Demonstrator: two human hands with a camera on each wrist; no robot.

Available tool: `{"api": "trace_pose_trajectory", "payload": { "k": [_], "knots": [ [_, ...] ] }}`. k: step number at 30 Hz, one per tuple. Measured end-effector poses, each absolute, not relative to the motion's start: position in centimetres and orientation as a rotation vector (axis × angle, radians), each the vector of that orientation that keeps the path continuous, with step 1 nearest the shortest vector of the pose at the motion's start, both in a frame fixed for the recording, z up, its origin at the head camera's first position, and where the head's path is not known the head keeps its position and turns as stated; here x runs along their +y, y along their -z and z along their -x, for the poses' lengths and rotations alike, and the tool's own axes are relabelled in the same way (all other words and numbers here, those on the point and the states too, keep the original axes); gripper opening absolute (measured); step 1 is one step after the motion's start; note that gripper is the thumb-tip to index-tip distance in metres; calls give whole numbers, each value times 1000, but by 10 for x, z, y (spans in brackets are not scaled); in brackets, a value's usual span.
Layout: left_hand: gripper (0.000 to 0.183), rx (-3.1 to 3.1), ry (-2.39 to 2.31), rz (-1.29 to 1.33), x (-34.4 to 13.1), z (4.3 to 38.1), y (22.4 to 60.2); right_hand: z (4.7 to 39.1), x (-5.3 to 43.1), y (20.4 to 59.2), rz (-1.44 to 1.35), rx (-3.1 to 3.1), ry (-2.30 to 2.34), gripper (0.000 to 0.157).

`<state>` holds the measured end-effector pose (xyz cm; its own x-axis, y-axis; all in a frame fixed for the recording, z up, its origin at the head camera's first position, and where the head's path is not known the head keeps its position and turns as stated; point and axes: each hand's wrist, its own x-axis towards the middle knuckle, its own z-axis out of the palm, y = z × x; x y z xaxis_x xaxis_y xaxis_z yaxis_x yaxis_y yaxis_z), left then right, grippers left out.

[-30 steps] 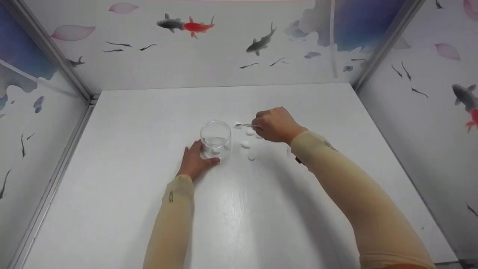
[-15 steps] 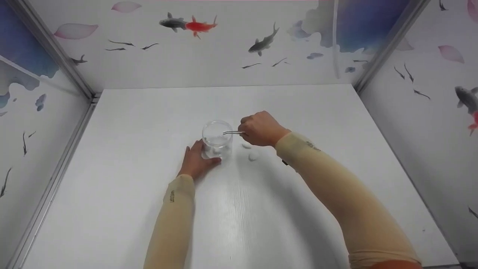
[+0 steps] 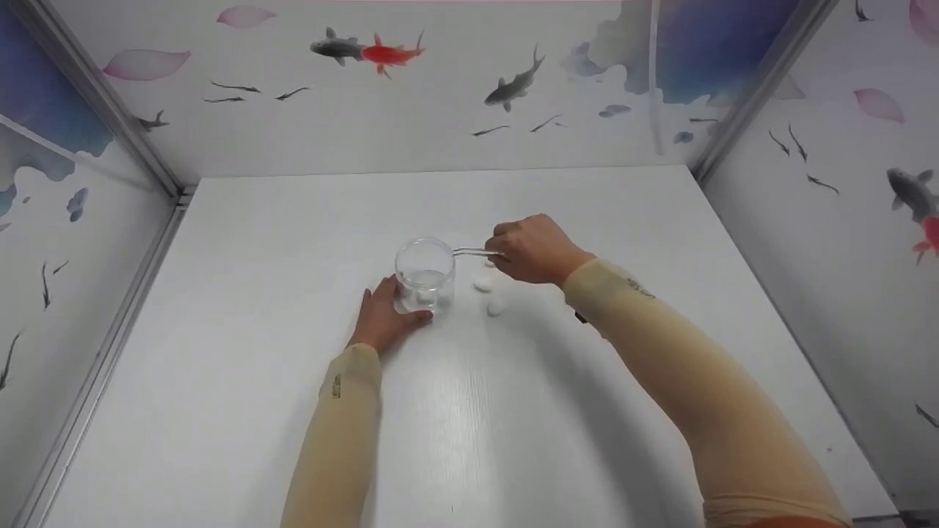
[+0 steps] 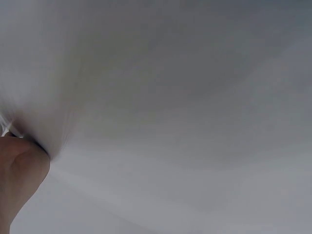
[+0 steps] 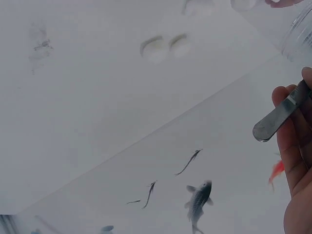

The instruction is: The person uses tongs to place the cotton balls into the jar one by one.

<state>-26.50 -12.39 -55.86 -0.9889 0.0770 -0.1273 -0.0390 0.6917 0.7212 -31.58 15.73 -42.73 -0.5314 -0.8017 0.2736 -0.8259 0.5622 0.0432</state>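
head view: left hand [image 3: 383,319] grips clear round jar [image 3: 427,281]; right hand [image 3: 537,249] pinches silver metal tweezers [image 3: 471,252]; steady jar helps imo

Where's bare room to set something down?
The white tabletop is bare from left edge to the left hand and behind the clear cylindrical jar. Crowded right of it: white rounded pieces, silvery metal tweezers, the right hand.

A clear, round, open-topped jar [image 3: 449,284] stands upright on the tabletop [image 3: 293,249], whitish pieces inside, the left hand [image 3: 383,317] around its base. Smooth white pebble-like pieces [image 3: 483,287] lie beside it. Shiny metal tweezers [image 3: 469,252], gripped by the right hand [image 3: 537,248], point toward its rim.
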Motion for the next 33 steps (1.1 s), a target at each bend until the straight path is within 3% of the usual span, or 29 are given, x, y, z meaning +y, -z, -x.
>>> {"api": "trace_pose_trajectory", "payload": {
  "k": [15, 33],
  "knots": [
    [101, 2741, -1184, -20, -126, 267, 561, 309, 220, 469, -1283, -2576, -165, 6],
    [101, 2742, -1198, -42, -126, 266, 562, 299, 229, 488, -1256, -2656, -143, 6]
  ]
}}
